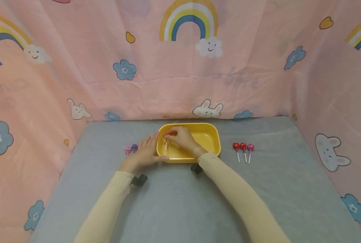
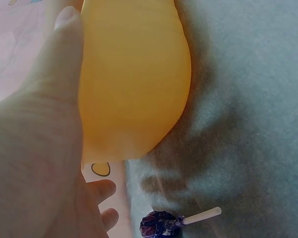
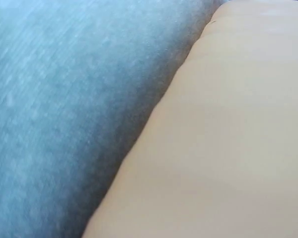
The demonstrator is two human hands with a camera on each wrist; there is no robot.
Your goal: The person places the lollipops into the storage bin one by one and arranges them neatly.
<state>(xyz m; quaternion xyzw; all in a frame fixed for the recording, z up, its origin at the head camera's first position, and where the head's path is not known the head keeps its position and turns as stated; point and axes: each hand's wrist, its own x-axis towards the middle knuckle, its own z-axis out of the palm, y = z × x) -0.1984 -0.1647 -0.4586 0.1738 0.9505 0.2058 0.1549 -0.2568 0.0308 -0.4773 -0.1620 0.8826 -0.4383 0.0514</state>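
A yellow plastic tub (image 1: 207,139) stands at the back of the grey cloth. Over its left end my right hand (image 1: 183,137) pinches a red-wrapped lollipop (image 1: 165,135), its white stick pointing down inside the tub. My left hand (image 1: 144,153) lies along the tub's left side with straight fingers, the thumb at the near corner. Close beside it on the cloth are a pink lollipop (image 1: 128,149) and a purple lollipop (image 2: 160,224). In the right wrist view a pale orange wall fills the right side; the right hand is hidden there.
To the right of the tub, two red lollipops (image 1: 243,146) and a pink-purple lollipop (image 1: 251,147) lie side by side, sticks toward me. A pink printed curtain (image 1: 168,87) rises behind the table and along both sides.
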